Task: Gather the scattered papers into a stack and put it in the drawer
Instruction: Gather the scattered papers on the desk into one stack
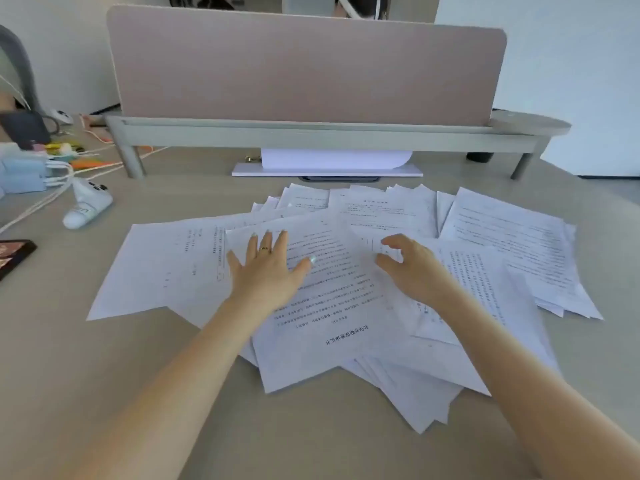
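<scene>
Several white printed papers [332, 306] lie fanned and overlapping across the middle of the beige desk [104, 393]. My left hand [268, 268] rests flat on the top sheet with its fingers spread; a ring shows on one finger. My right hand [410, 263] hovers just right of it over the papers, fingers curled and apart, holding nothing. No drawer is in view.
A grey shelf riser [311, 133] with a pink divider panel [304, 67] stands behind the papers; a white stand with paper [329, 168] sits under it. At the left are a white tube [88, 206], cables, blue boxes [22, 174] and a dark phone [14, 254].
</scene>
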Motion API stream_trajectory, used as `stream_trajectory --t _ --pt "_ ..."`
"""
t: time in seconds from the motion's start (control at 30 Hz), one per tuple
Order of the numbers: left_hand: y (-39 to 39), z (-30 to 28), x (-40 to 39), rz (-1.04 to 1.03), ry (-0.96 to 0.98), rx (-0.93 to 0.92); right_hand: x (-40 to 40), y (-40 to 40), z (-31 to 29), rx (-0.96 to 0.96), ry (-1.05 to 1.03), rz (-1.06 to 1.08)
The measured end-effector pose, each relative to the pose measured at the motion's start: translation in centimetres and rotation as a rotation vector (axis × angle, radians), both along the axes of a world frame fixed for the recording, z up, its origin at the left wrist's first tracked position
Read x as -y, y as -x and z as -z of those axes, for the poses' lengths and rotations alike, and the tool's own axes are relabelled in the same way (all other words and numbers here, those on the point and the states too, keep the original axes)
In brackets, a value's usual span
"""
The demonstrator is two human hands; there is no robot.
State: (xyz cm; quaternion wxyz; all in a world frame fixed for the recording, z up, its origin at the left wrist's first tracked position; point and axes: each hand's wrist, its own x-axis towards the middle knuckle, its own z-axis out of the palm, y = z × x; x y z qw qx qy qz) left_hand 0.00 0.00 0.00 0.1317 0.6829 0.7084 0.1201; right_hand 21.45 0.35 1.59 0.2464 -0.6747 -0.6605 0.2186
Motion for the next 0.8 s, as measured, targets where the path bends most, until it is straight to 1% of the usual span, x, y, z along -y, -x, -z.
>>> stream_trajectory --t 0.13,0.23,0.27,0.37,0.43,0.5,0.57,0.6,0.67,0.7,0.73,0.8 --pt "-1.0 1.7 -0.6 0.026 0.022 -0.130 -1.8 0.8 -0.1 0.027 0.090 0.016" --pt "-1.3 2.7 -0.6 0.046 0.005 -0.110 -2.8 1.3 0.5 0.081 0.094 -0.001" --pt "-1.4 2.6 -0.8 0.046 0.002 -0.107 -3.0 1.5 0.5 0.063 0.083 -0.010" --pt "-2.1 2.5 -0.9 0.061 0.010 -0.072 -3.0 2.0 0.4 -0.069 0.109 -0.054" --pt "-1.9 2.1 -1.1 0.068 0.000 -0.021 -2.6 1.9 0.7 -0.086 0.108 -0.079" --pt "-0.3 1.3 -1.8 0.003 -0.043 0.002 -2.2 1.6 0.8 -0.107 0.108 -0.099" --pt "2.7 0.9 -2.7 -0.139 -0.104 -0.049 -2.2 1.2 0.9 -0.116 0.098 -0.116" --pt "4.5 0.9 -3.2 -0.225 -0.098 -0.071 -2.4 1.1 1.0 -0.120 0.087 -0.118" --pt "7.8 1.3 -3.5 -0.360 -0.002 -0.072 -2.9 0.8 1.3 -0.149 0.045 -0.100" --pt "8.9 1.7 -3.5 -0.391 0.064 -0.069 -3.1 0.6 1.5 -0.164 0.019 -0.080" --pt "9.6 2.0 -3.5 -0.393 0.119 -0.080 -3.4 0.3 1.6 -0.178 -0.006 -0.055" --pt "9.8 2.3 -3.5 -0.325 0.157 -0.121 -3.7 -0.3 1.6 -0.198 -0.047 -0.005"
